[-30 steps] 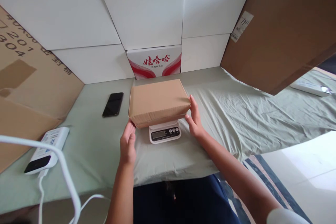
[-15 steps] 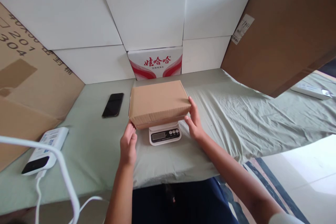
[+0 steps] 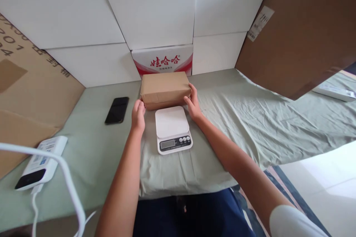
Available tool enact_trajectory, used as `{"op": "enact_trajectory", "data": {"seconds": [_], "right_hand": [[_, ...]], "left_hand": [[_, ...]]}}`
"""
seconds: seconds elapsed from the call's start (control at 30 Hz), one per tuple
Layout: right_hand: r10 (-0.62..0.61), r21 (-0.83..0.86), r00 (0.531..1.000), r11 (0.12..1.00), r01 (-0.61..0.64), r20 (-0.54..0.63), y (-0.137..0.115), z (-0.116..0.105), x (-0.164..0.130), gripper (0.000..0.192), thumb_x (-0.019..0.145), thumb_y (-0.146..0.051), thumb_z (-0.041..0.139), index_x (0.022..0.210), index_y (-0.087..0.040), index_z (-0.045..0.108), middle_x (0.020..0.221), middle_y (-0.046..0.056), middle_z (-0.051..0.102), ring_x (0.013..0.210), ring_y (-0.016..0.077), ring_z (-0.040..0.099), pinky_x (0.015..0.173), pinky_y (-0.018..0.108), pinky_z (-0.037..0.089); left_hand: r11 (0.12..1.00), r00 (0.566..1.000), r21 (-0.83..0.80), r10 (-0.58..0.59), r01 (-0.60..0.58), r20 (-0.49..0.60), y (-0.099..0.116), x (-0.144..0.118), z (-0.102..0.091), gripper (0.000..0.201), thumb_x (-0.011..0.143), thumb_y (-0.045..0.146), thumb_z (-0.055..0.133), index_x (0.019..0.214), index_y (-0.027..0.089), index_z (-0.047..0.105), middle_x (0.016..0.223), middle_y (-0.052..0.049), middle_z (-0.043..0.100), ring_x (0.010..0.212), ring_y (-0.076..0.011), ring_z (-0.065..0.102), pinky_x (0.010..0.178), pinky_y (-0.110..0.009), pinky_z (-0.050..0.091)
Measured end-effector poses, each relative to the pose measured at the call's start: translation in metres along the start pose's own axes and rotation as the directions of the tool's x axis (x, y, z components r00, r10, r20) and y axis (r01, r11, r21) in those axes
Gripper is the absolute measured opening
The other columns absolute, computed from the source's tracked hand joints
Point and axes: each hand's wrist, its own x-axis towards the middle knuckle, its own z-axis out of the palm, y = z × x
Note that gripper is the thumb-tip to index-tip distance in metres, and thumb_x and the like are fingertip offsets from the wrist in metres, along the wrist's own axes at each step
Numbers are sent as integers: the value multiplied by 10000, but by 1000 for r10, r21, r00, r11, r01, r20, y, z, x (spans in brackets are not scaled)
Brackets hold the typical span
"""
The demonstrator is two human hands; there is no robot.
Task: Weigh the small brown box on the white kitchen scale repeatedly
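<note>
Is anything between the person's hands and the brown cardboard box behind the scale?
Nothing visible. The left hand and right hand both rest on the ends of the brown box; the scale lies nearer the person, between the forearms.

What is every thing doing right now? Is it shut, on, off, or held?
Brown box: closed, lying on the cloth behind the scale, held at both ends.
Left hand: pressed on the box's left end.
Right hand: pressed on its right end.
Scale: platform bare; display too small to read.
Phone: flat, screen dark.
White device: lying flat, cable plugged in.
Red-and-white carton: closed, upright behind the box.
</note>
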Motion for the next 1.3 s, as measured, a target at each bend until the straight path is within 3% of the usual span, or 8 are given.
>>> {"op": "enact_trajectory", "data": {"seconds": [0.1, 0.23, 0.33, 0.5, 0.67, 0.87, 1.3], "right_hand": [[8, -6, 1000, 1000, -8, 4, 5, -4, -3, 908, 933, -788, 439, 1645, -269, 220, 1732, 104, 316, 1581, 322, 366, 1316, 532, 326], [21, 30, 994, 999, -18, -112, 6, -18, -2, 897, 921, -772, 483, 1643, -298, 240, 1785, 72, 204, 1659, 328, 215, 1329, 580, 277], [27, 41, 994, 999, -23, -109, 10, -25, -2, 884, 925, -758, 481, 1644, -302, 245, 1789, 74, 208, 1659, 324, 230, 1325, 589, 280], [89, 97, 996, 991, -91, 22, 11, -19, -6, 934, 908, -762, 525, 1662, -295, 235, 1739, 112, 341, 1570, 334, 418, 1283, 592, 359], [61, 73, 995, 995, -67, 81, 5, -14, -7, 915, 917, -742, 536, 1670, -310, 244, 1759, 60, 312, 1599, 318, 370, 1296, 552, 366], [82, 110, 992, 990, -92, 92, 2, -14, -4, 962, 899, -732, 565, 1678, -288, 216, 1755, 78, 321, 1564, 317, 426, 1298, 553, 362], [95, 121, 993, 987, -103, 71, 2, -13, -1, 957, 885, -725, 585, 1664, -274, 259, 1764, 65, 303, 1604, 308, 359, 1309, 535, 347]], "left_hand": [[999, 999, 21, -48, 49, -11, -12, 2, -10, 639, 839, 724, 638, 1217, 210, 669, 1349, -156, 700, 1354, -302, 621, 1183, -465, 441], [1000, 983, -18, -17, 14, -181, -12, 14, -35, 752, 856, 735, 584, 1395, 211, 594, 1594, -193, 528, 1525, -299, 468, 1250, -469, 352], [999, 976, -43, -11, 2, -217, -11, 18, -44, 785, 866, 735, 548, 1443, 204, 571, 1653, -211, 455, 1572, -307, 401, 1265, -482, 326], [998, 994, -29, -61, 59, -89, -17, 9, -26, 829, 828, 770, 606, 1406, 177, 630, 1604, -234, 516, 1536, -347, 454, 1253, -504, 360], [998, 998, -20, -57, 57, 20, -23, 4, -13, 780, 839, 799, 601, 1319, 192, 698, 1497, -195, 635, 1457, -341, 554, 1232, -496, 404], [999, 999, -11, -49, 49, 22, -21, 2, -13, 741, 828, 797, 625, 1254, 200, 726, 1397, -179, 702, 1421, -348, 588, 1212, -513, 430], [1000, 1000, 6, -11, 11, 24, -21, -1, -13, 673, 859, 761, 613, 1195, 189, 727, 1309, -177, 740, 1371, -340, 630, 1169, -493, 480]]}}
